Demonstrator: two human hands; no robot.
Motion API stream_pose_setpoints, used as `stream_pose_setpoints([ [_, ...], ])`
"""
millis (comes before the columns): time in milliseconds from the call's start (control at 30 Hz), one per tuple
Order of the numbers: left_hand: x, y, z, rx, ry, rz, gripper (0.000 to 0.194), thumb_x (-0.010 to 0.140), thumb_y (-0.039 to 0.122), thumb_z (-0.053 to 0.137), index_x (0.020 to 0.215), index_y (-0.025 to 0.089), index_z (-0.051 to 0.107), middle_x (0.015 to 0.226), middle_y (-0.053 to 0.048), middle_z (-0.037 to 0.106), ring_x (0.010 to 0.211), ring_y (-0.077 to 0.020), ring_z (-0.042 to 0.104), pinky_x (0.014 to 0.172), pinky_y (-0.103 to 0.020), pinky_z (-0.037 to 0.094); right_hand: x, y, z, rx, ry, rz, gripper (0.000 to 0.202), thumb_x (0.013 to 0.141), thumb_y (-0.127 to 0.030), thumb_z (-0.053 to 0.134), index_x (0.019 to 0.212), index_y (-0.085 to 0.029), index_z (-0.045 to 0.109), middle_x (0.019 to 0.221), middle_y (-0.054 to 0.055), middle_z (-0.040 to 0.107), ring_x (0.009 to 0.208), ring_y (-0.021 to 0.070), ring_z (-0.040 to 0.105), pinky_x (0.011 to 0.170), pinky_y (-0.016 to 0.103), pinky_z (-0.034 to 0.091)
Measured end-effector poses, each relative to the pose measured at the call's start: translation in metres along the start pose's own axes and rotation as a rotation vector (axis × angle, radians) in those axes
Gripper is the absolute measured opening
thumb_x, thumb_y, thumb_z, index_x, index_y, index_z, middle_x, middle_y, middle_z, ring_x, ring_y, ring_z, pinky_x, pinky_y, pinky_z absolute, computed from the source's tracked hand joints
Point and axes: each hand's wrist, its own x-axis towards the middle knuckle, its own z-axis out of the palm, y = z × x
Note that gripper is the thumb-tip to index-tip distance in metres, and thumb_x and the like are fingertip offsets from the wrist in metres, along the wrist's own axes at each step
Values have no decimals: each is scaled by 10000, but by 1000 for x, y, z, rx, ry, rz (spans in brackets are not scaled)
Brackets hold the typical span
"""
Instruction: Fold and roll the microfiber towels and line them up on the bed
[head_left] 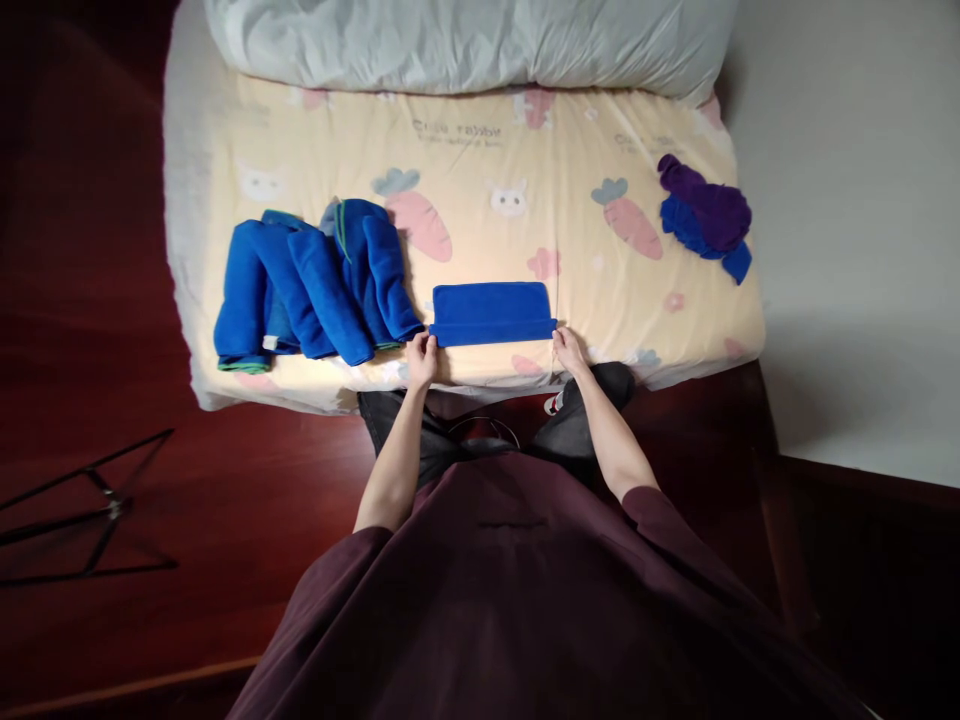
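A blue cloth (491, 300) lies flat near the front edge of the bed, its near side folded or rolled into a narrow band. My left hand (421, 360) pinches the band's left end. At the opposite end, the fingers of my right hand (570, 350) are closed on the band's corner. Just left of my left hand, several blue cloth bundles (330, 280), some with green edging, lie side by side and look rolled up.
A bed sheet (480, 220) with carrots and rabbits covers the bed. A crumpled purple cloth (720, 212) sits on a blue cloth (686, 228) at the right. A pale quilt (465, 40) lies along the back. Black stand legs (105, 510) show on the floor at left.
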Motion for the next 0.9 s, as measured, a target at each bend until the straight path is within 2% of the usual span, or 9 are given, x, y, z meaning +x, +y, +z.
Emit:
stream_pose_setpoints([
  [167, -1, 6, -1, 63, 23, -21, 350, 1050, 438, 400, 1039, 218, 672, 1061, -102, 723, 1060, -268, 647, 1030, -420, 489, 2, 2, 1, 18, -19, 11, 483, 1074, -569, 373, 956, -205, 668, 897, 83, 711, 875, 224, 653, 832, 307, 514],
  [500, -4, 16, -2, 125, 30, -31, 342, 1057, 434, 398, 983, 213, 649, 1004, -94, 716, 996, -245, 643, 981, -387, 489, 4, 4, 4, 74, 19, -12, 535, 1047, -625, 346, 779, -227, 582, 750, 61, 644, 783, 220, 603, 760, 299, 467],
  [700, -7, 19, -7, 125, 8, -13, 280, 1027, 424, 487, 1003, 208, 665, 1008, -102, 713, 1007, -261, 626, 982, -408, 485, 5, 6, 5, 95, 53, -34, 569, 1018, -694, 342, 731, -241, 534, 688, 50, 604, 762, 218, 586, 727, 286, 455],
  [900, -8, 16, -10, 119, -33, 1, 254, 959, 441, 625, 1040, 205, 672, 969, -87, 699, 980, -263, 622, 959, -404, 497, 5, 9, 7, 89, 56, -33, 603, 1023, -710, 324, 749, -232, 568, 697, 51, 624, 755, 210, 607, 714, 274, 462],
])
